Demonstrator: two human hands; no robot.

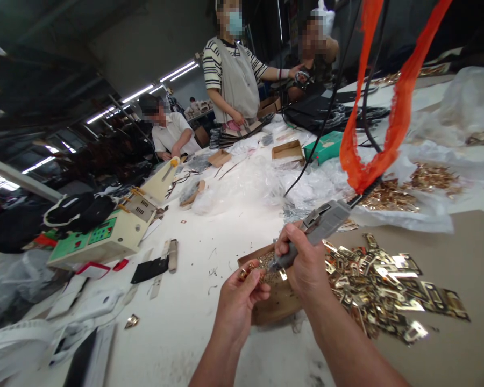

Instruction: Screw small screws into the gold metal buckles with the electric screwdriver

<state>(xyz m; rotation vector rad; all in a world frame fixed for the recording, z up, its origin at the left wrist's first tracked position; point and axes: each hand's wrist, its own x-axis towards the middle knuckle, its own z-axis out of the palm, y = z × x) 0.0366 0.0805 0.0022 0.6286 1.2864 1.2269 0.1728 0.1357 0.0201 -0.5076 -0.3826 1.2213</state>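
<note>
My right hand [306, 258] is wrapped round a grey electric screwdriver [326, 220], its tip angled down to the left. An orange strap [387, 156] and a black cord run up from the tool's rear end. Close to the tip, my left hand [244, 295] pinches small gold-coloured metal pieces [246, 271]; their exact shape is hard to make out. Under both hands sits an open cardboard box [274, 309] with many tiny screw-like parts [268, 263] inside. To the right of my right forearm lies a heap of shiny gold metal buckle plates [371, 285].
More gold parts [431, 180] lie on plastic at the back right. A green box [325, 147] and plastic bags [242, 183] stand further back. On the left are a cream machine [105, 236] and a black cloth piece [149, 270]. Several people work across the table.
</note>
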